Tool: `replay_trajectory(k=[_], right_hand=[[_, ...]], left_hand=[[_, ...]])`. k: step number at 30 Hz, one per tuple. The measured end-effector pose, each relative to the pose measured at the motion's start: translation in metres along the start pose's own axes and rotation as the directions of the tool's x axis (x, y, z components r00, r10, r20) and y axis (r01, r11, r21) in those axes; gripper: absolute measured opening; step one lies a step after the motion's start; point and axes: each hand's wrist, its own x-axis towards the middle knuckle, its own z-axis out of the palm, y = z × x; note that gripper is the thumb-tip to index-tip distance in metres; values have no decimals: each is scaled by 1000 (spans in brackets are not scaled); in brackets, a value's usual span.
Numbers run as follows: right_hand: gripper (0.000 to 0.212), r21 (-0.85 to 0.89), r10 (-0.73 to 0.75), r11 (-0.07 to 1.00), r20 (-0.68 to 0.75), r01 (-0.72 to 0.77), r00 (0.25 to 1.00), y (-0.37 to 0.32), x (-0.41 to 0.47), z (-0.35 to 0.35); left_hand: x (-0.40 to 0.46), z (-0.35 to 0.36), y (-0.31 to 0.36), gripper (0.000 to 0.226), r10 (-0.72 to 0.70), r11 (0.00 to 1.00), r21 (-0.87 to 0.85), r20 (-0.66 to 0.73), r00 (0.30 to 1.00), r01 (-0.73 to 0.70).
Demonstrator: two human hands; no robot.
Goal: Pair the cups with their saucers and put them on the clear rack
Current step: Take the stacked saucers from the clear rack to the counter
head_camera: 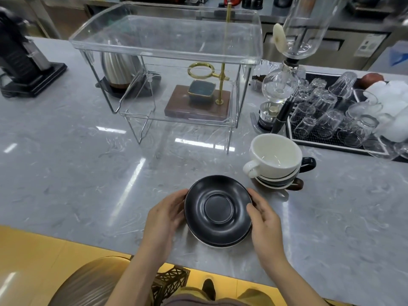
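Observation:
A black saucer [218,208] tops a short stack of saucers near the counter's front edge; a white saucer rim [212,245] shows underneath. My left hand [164,214] grips the black saucer's left rim and my right hand [263,219] grips its right rim. Just behind and to the right stands a stack of nested cups: a white cup [274,154] on top, a black-handled cup [309,164] below it, and a brown-handled one [295,184] at the bottom. The clear two-tier rack [167,51] stands further back at centre, with nothing on its top shelf.
Behind the rack are a steel kettle [120,69] and a brass pour-over stand on a wooden base [198,104]. A siphon coffee maker [279,89] and a black tray of upturned glasses [331,120] fill the right. A black machine [22,62] sits far left.

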Motion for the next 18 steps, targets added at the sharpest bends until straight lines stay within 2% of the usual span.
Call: replay_trajectory(k=[4, 6, 9, 11, 13, 15, 18], right_hand=[[28, -137, -82, 988, -51, 74, 995, -1, 4, -14], [23, -236, -123, 966, -37, 111, 992, -4, 6, -21], [12, -398, -183, 902, 4, 170, 983, -7, 7, -25], [19, -510, -219, 836, 23, 200, 975, -7, 8, -26], [33, -612, -237, 762, 41, 212, 971, -6, 9, -28], [42, -674, -237, 705, 66, 218, 969, -5, 8, -28], [47, -729, -217, 650, 95, 216, 972, -4, 6, -25]], left_hand=[[4, -8, 2, 15, 117, 961, 265, -115, 986, -83], [6, -13, 2, 9, 168, 912, 396, -117, 979, -109], [6, -13, 2, 22, 235, 784, 600, -49, 971, -160], [5, -11, 1, 33, 295, 615, 758, 35, 955, -218], [5, -9, 1, 40, 332, 482, 837, 100, 938, -260], [6, -8, 1, 43, 343, 428, 861, 127, 930, -276], [8, -8, -1, 45, 345, 411, 867, 137, 928, -281]])
